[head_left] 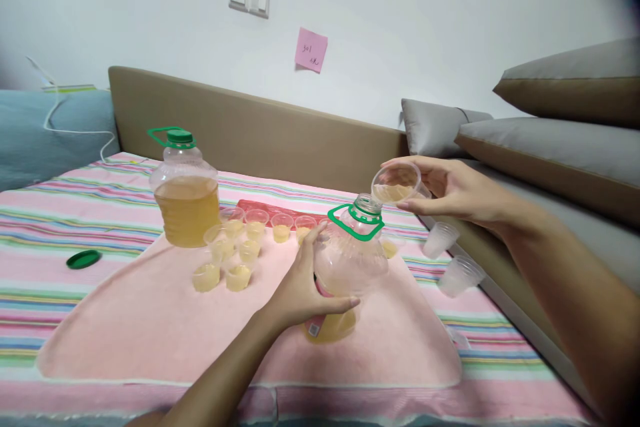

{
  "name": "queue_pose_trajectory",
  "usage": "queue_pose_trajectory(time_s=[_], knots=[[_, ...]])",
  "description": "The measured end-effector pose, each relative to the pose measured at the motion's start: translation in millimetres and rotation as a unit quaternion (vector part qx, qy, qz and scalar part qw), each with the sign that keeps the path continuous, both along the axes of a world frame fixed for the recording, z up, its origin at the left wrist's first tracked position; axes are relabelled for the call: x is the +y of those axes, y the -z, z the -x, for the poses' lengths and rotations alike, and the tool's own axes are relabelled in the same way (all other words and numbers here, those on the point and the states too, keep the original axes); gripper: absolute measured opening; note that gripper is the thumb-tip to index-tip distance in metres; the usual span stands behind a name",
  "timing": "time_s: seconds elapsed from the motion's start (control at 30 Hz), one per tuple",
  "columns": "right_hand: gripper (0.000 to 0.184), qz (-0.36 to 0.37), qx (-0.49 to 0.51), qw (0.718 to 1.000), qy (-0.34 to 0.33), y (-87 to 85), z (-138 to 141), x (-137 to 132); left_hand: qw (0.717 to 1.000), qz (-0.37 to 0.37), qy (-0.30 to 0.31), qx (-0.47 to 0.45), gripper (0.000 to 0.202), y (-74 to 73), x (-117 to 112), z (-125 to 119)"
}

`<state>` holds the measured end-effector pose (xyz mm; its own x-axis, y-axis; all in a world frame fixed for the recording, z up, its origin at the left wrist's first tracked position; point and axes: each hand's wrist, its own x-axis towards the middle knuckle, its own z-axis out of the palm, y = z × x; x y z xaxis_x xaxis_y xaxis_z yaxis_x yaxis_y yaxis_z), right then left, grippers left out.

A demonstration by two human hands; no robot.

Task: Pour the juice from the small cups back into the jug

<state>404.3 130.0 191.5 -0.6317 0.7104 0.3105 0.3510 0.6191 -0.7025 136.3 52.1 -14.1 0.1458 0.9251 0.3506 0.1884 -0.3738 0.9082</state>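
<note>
My left hand (pixel 313 287) grips the side of a clear plastic jug (pixel 350 257) that leans to the right. Yellowish liquid lies low in this jug, and a green ring handle circles its uncapped neck. With my right hand (pixel 445 190) I hold a clear plastic cup (pixel 396 183), tipped with its rim at the jug's mouth. Some pale yellow liquid shows in the cup; whether any is flowing cannot be made out. Several small cups (pixel 239 277) of yellow liquid stand left of the jug. Another cup (pixel 389 248) is partly hidden behind it.
A capped jug (pixel 187 210) of yellow liquid stands at the left, near a loose green cap (pixel 83 259). Two stacks of cups (pixel 461 275) lie at the right beside grey cushions (pixel 550 147). A pink mat (pixel 175 333) covers the striped cloth; a red wrapper (pixel 260 207) lies behind.
</note>
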Motion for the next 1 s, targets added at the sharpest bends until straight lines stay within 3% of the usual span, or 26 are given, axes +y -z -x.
queue_pose_trajectory(time_s=[0.27, 1.0], knots=[[0.05, -0.03, -0.047, 0.998, -0.012, -9.1, 2, -4, 1.0, -0.004, 0.0, 0.005, 0.137, 0.5, 0, 1], [0.057, -0.077, -0.145, 0.986, -0.013, -31.8, 6, -2, 1.0, -0.002, 0.0, 0.011, 0.135, -2.4, -1, 0]])
